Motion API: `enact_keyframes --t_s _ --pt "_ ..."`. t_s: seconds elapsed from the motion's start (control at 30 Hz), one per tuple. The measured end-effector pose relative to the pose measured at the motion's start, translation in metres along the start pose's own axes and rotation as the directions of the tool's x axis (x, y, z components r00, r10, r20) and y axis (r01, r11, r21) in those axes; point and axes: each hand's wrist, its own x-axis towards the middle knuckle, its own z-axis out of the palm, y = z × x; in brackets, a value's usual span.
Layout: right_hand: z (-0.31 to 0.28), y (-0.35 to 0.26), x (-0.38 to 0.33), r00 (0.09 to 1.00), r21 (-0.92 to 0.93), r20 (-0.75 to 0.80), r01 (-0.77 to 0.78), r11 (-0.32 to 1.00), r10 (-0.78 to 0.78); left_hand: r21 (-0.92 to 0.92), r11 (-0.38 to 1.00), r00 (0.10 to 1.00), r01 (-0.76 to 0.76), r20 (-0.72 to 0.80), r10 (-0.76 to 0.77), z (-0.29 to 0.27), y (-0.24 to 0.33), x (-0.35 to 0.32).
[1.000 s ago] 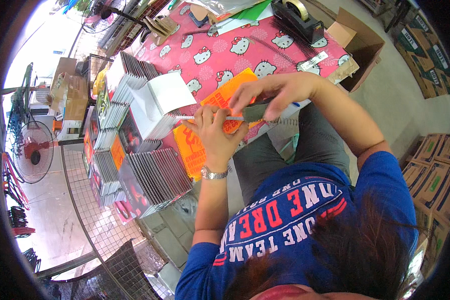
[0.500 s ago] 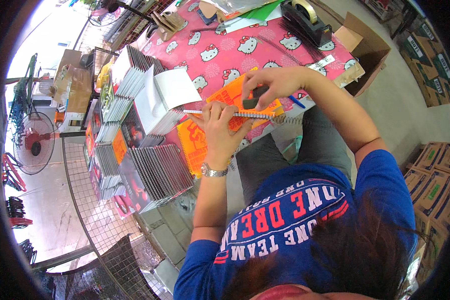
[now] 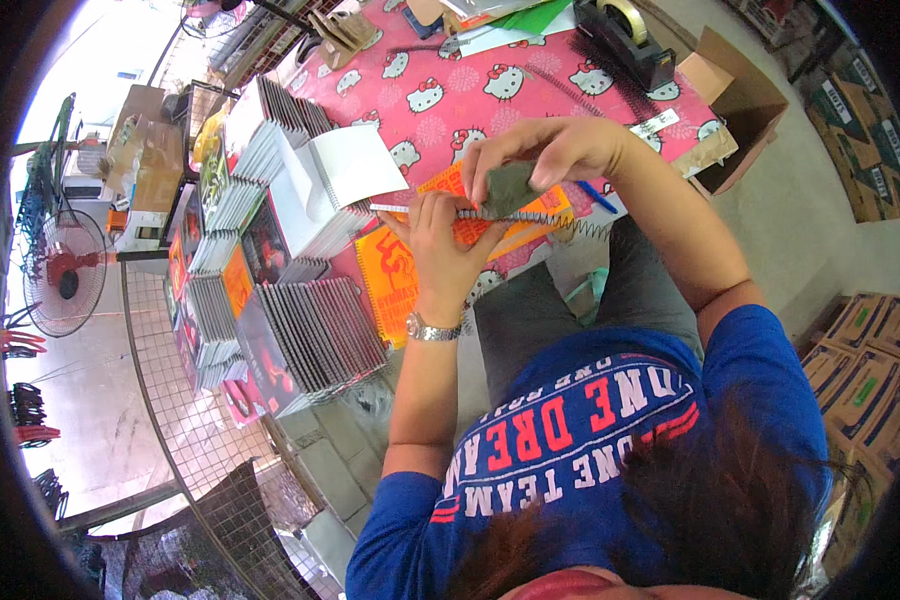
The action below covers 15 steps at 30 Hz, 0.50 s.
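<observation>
My left hand grips a notebook by its white punched edge, thumb and fingers on either side. Along that edge runs a dark spiral wire coil, whose loose end sticks out past the notebook on the right. Closed around a dark grey-green block, my right hand holds it against or just above the coil; I cannot tell whether they touch. Orange-covered notebooks lie on the table beneath my hands. A blue pen rests just right of them.
Stacks of spiral-bound notebooks stand on the left, one lying open with white pages. At the far side of the pink patterned tablecloth are a tape dispenser and loose dark coils. An open cardboard box stands at right.
My right hand has lifted slightly and tilted the block, so its broad face shows. My left hand still holds the notebook edge in nearly the same place.
</observation>
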Motion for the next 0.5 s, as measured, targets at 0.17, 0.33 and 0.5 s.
enact_keyframes --t_s 0.17,0.33,0.5 --pt "-0.023 0.026 0.014 0.909 -0.393 -0.141 -0.414 0.821 0.391 0.093 0.99 0.993 0.103 -0.061 -0.098 -0.014 0.0 0.016" --pt "-0.013 0.014 0.041 0.994 0.015 0.034 -0.107 0.994 0.106 0.005 0.999 0.999 -0.054 -0.004 0.054 -0.023 -0.024 0.019" --pt "-0.004 0.011 0.043 0.981 0.521 0.077 0.115 0.846 -0.18 0.035 0.999 0.998 -0.026 -0.056 0.028 -0.02 -0.023 0.016"
